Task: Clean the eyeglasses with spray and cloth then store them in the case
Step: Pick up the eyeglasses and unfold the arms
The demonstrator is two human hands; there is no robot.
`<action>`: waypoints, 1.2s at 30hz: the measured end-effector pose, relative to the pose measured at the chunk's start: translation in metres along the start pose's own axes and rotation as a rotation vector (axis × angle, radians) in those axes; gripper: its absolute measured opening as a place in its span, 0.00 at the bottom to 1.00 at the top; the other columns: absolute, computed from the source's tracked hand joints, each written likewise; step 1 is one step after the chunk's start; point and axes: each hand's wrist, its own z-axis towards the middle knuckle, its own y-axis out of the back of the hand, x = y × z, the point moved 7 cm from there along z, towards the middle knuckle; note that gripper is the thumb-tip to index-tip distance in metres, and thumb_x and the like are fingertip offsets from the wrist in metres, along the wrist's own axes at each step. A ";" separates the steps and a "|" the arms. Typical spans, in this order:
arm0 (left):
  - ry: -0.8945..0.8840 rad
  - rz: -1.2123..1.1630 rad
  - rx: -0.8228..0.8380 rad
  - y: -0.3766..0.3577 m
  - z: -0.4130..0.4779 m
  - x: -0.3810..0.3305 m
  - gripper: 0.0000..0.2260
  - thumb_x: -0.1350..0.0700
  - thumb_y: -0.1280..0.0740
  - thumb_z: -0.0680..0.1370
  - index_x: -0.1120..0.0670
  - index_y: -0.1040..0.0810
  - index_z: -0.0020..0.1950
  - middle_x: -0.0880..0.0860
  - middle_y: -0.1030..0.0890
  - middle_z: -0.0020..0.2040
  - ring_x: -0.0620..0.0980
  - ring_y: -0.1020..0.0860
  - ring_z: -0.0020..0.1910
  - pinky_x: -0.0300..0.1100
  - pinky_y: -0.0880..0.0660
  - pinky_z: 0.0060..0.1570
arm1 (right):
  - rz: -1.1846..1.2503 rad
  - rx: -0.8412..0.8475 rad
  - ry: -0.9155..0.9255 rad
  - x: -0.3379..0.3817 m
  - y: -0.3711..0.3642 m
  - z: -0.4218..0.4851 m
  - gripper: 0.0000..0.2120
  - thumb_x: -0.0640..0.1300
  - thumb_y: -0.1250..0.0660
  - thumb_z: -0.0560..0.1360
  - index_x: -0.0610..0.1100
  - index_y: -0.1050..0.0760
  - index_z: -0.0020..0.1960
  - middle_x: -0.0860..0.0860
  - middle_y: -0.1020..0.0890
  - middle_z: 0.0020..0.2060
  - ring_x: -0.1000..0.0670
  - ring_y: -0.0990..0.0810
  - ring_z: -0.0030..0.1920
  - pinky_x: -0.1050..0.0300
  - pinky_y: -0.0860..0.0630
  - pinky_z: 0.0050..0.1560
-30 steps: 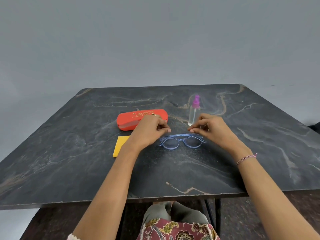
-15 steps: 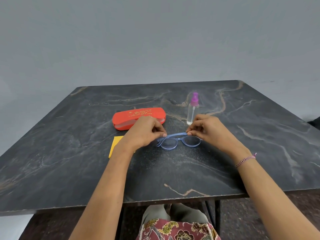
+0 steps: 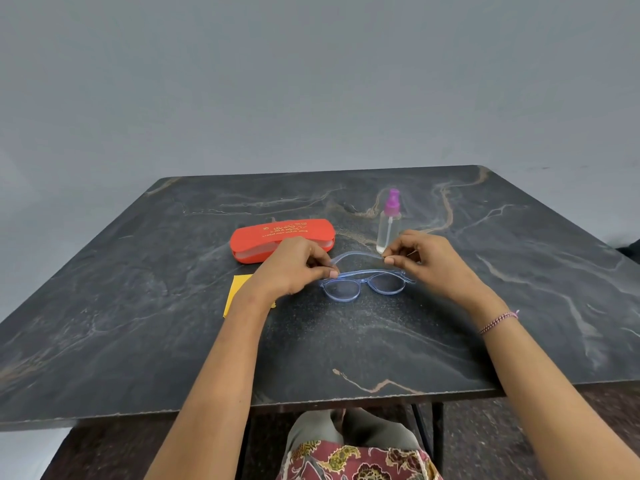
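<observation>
Pale blue eyeglasses (image 3: 363, 284) lie on the dark marble table (image 3: 311, 358), lenses facing me. My left hand (image 3: 294, 265) pinches the frame's left end. My right hand (image 3: 422, 259) pinches the tip of one temple arm, which is swung out behind the frame. The red case (image 3: 280, 235) lies closed just behind my left hand. A clear spray bottle (image 3: 389, 223) with a purple top stands upright behind my right hand. The yellow cloth (image 3: 239, 292) lies flat under my left wrist, partly hidden.
The table's front edge (image 3: 277, 403) runs close to my lap. A grey wall stands behind the table. A bracelet circles my right wrist (image 3: 498, 322).
One temple arm has swung away from the frame, held between both hands. The glasses have stayed on the table.
</observation>
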 end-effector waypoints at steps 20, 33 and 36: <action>-0.177 0.422 -0.291 0.007 -0.005 -0.022 0.05 0.52 0.34 0.77 0.51 0.20 0.46 0.47 0.21 0.44 0.47 0.26 0.44 0.39 0.35 0.39 | 0.295 -0.220 -0.199 -0.018 0.022 -0.003 0.01 0.38 0.35 0.76 0.41 0.24 0.46 0.49 0.20 0.35 0.62 0.21 0.32 0.69 0.23 0.43; -0.175 0.029 -0.768 0.044 -0.021 -0.018 0.04 0.56 0.35 0.77 0.55 0.22 0.46 0.48 0.19 0.42 0.45 0.25 0.40 0.39 0.29 0.43 | 0.414 -0.377 -0.155 -0.011 0.035 -0.007 0.04 0.37 0.35 0.76 0.44 0.24 0.46 0.50 0.19 0.37 0.59 0.20 0.35 0.67 0.22 0.45; -0.156 -0.078 -0.786 0.046 -0.021 -0.014 0.02 0.57 0.32 0.76 0.54 0.20 0.45 0.46 0.19 0.40 0.44 0.23 0.39 0.34 0.28 0.43 | 0.423 -0.396 -0.150 -0.010 0.037 -0.007 0.05 0.38 0.35 0.76 0.46 0.24 0.45 0.50 0.19 0.37 0.59 0.20 0.35 0.66 0.22 0.45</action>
